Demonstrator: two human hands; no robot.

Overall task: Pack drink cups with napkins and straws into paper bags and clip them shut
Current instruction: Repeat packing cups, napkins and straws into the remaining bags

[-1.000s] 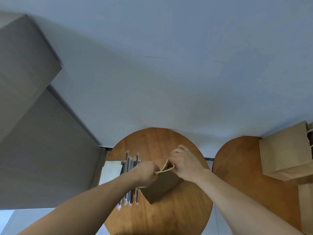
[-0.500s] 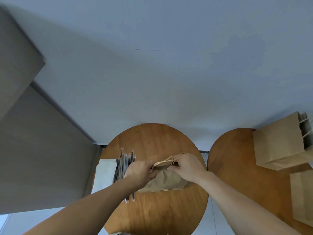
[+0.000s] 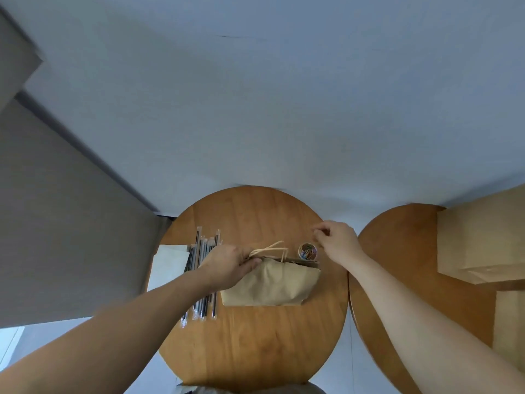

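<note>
A brown paper bag [image 3: 270, 282] lies on the round wooden table [image 3: 255, 351], its top pressed flat and its twine handles [image 3: 268, 248] sticking up. My left hand [image 3: 230, 265] grips the bag's top left corner beside the handles. My right hand [image 3: 336, 241] hovers just right of a small round cup of coloured clips [image 3: 308, 250]. Its fingers are curled, with thumb and forefinger close together, and no clip shows between them. Wrapped straws [image 3: 203, 280] lie left of the bag, partly under my left arm. White napkins [image 3: 170, 265] lie further left. No drink cup is visible.
A second round wooden table [image 3: 397, 251] stands close on the right. On it stand a large brown paper bag [image 3: 480, 237] and another bag [image 3: 511, 322] nearer me. A pale wall runs behind both tables.
My right hand has let go of the bag's top and moved right and away, beside the clip cup. The bag now lies flatter and squarer to me, and my left hand still holds it.
</note>
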